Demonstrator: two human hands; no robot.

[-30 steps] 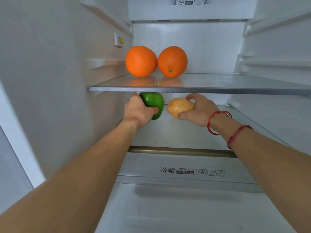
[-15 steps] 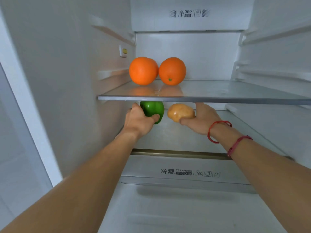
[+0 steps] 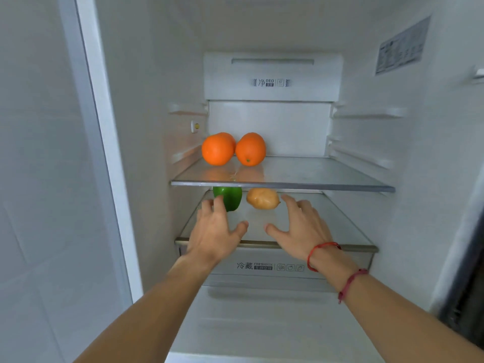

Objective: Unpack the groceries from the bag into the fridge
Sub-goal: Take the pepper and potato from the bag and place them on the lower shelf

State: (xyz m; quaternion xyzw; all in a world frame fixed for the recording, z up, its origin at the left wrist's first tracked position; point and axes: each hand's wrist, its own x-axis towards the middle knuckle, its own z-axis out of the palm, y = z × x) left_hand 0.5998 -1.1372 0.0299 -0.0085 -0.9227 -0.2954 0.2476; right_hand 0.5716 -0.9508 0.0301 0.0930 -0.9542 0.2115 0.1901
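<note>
A green bell pepper (image 3: 231,199) and a tan potato (image 3: 262,198) sit side by side on the lower glass shelf (image 3: 327,221) of the open fridge. My left hand (image 3: 216,231) hovers in front of the pepper with fingers spread, holding nothing. My right hand (image 3: 301,226), with red strings on the wrist, is spread just right of the potato and apart from it. Two oranges (image 3: 218,149) (image 3: 251,149) stand on the upper glass shelf (image 3: 314,176). The bag is out of view.
A drawer labelled FRESHBOX (image 3: 264,265) lies under the lower shelf. The fridge's left wall (image 3: 146,153) and right wall (image 3: 419,153) with shelf rails flank the shelves. A white frame edge (image 3: 99,153) stands at the left.
Both hands have let go of the pepper and the potato and drawn back toward me, fingers now spread. The camera has pulled back, showing more of the fridge.
</note>
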